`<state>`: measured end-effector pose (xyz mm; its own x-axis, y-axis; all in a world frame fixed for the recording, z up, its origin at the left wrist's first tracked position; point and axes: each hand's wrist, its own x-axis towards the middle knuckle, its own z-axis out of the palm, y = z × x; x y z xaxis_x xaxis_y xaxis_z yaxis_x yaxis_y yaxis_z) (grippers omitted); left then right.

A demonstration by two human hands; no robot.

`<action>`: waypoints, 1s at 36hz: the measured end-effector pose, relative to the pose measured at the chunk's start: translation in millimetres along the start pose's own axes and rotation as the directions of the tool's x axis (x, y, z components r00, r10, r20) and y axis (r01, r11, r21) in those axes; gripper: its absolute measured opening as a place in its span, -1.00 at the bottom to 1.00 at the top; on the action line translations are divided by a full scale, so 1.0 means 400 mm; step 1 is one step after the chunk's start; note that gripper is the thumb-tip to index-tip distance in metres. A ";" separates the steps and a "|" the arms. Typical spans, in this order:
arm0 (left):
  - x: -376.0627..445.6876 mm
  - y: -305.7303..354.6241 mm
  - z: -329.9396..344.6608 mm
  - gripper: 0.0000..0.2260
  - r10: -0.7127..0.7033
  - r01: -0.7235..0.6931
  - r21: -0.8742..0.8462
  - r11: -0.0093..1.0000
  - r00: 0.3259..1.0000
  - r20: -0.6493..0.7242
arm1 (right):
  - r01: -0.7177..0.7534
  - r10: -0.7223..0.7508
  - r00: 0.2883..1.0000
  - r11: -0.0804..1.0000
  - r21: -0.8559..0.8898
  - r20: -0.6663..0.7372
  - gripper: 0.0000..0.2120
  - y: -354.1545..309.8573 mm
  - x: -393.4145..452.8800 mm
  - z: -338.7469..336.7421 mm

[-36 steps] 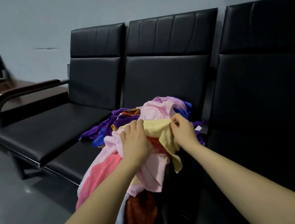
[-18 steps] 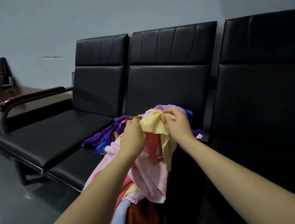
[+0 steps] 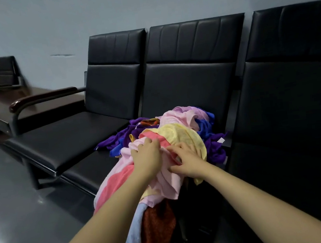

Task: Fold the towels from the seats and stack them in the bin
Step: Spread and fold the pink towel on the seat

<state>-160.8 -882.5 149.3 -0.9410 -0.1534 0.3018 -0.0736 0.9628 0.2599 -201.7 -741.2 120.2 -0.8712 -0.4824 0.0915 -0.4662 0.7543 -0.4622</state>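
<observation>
My left grip and right grip rest spread, fingers relaxed, on the soft pale pink towel heaped below the crumpled yellow towel.

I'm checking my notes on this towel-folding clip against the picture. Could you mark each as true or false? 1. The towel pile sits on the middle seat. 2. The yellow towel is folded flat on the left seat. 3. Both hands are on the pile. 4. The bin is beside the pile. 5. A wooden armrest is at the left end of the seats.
1. True: the towel pile lies on the middle seat, spilling over its front edge.
2. False: the yellow towel lies crumpled on top of the pile.
3. True: the left hand and right hand rest on it.
4. False: no bin is in view.
5. True: the armrest.
</observation>
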 end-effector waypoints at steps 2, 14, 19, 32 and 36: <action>0.003 0.010 -0.030 -0.84 0.026 -0.048 -0.203 0.978 0.994 -0.110 | -0.005 0.011 0.998 0.996 0.092 -0.069 -0.23 -0.013 -0.004 -0.017; 0.034 0.089 -0.179 -0.93 0.006 -0.188 -0.517 0.835 0.943 -0.333 | 0.218 0.077 0.893 0.788 0.576 -0.443 -0.80 -0.123 0.003 -0.185; 0.042 0.096 -0.190 -0.97 0.057 -0.283 -0.579 0.765 0.925 -0.377 | 0.278 0.139 0.847 0.708 0.650 -0.513 -0.82 -0.159 -0.007 -0.210; -0.025 0.057 -0.202 -0.86 -0.032 0.008 -0.103 0.995 0.972 -0.233 | 0.372 0.175 0.727 0.712 0.595 -0.664 -0.82 -0.202 -0.083 -0.280; -0.056 0.076 -0.239 -0.91 0.031 -0.119 -0.216 0.969 0.927 -0.374 | 0.322 0.108 0.732 0.815 0.481 -0.673 -0.81 -0.200 -0.121 -0.281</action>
<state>-110.3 -871.1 238.3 -0.7508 -0.1957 0.6309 0.1123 0.9034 0.4138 -139.4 -728.1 252.1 -0.7917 0.0276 0.6103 -0.5866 0.2452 -0.7719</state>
